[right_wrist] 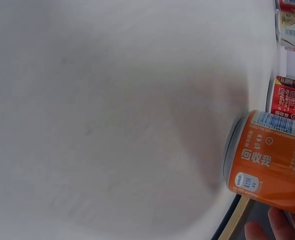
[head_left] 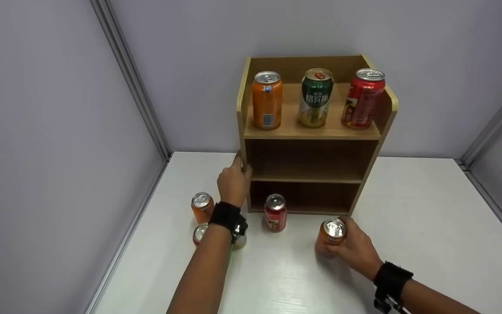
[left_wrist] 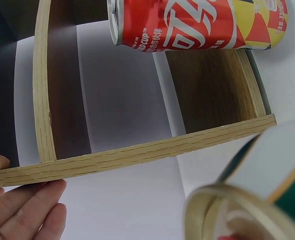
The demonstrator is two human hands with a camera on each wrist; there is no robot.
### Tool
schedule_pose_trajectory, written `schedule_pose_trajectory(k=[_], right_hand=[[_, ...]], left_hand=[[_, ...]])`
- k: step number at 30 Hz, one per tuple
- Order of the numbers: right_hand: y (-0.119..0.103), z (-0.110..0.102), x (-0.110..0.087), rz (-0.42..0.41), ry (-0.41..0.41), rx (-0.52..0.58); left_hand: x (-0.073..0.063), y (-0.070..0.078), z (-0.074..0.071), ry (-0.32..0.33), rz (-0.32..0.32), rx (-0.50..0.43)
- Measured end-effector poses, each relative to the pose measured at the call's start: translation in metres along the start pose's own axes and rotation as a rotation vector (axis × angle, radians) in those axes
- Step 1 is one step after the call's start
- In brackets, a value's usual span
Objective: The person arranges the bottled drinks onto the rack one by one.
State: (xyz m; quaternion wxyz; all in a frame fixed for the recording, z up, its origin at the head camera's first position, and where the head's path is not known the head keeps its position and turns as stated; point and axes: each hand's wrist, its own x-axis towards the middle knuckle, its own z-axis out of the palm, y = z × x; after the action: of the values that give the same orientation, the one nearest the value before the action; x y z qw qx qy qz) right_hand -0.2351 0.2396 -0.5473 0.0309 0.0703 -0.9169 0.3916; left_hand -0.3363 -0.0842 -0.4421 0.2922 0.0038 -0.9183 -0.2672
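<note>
Held can [right_wrist: 271,164], barcode [right_wrist: 275,123] unclear from head

We see an orange cylindrical metal can [right_wrist: 272,157] bearing white lettering and a striped barcode on a white patch. We read the wooden shelf unit [head_left: 305,179] as pale tan with brown grain streaks. Up top, we count 1 bright orange drink can [head_left: 267,102] with a silver lid, 1 green, white and gold can [head_left: 315,104] with a red tab, and 1 deep red can [head_left: 363,102]. We find another red metal can [left_wrist: 197,25] with white script and yellow angular patches. We note a white tabletop [head_left: 286,279] and 2 black wristbands [head_left: 225,213].
</note>
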Motion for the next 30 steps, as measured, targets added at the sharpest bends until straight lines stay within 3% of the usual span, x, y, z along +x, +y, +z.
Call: schedule_pose_trajectory(k=[7,12,16,19,24,30], right_hand=[[-0.008,-0.002,-0.005,-0.089,0.076,0.052],[-0.028,-0.006,-0.004,-0.237,0.128,0.004],[-0.046,-0.011,-0.001,-0.287,0.141,-0.008],[-0.062,-0.016,0.003,-0.282,0.123,0.027],[-0.092,-0.03,0.015,-0.21,0.057,0.19],[-0.124,-0.052,0.044,-0.186,0.047,0.362]], left_hand=[[-0.002,0.0,0.0,-0.014,-0.012,-0.009],[-0.001,0.0,0.0,-0.001,-0.018,-0.006],[0.001,0.0,0.0,-0.008,-0.014,-0.005],[0.001,0.0,-0.001,-0.02,-0.025,-0.007],[0.0,-0.001,0.0,-0.004,-0.019,-0.004],[0.001,0.0,0.001,0.004,-0.012,-0.008]])
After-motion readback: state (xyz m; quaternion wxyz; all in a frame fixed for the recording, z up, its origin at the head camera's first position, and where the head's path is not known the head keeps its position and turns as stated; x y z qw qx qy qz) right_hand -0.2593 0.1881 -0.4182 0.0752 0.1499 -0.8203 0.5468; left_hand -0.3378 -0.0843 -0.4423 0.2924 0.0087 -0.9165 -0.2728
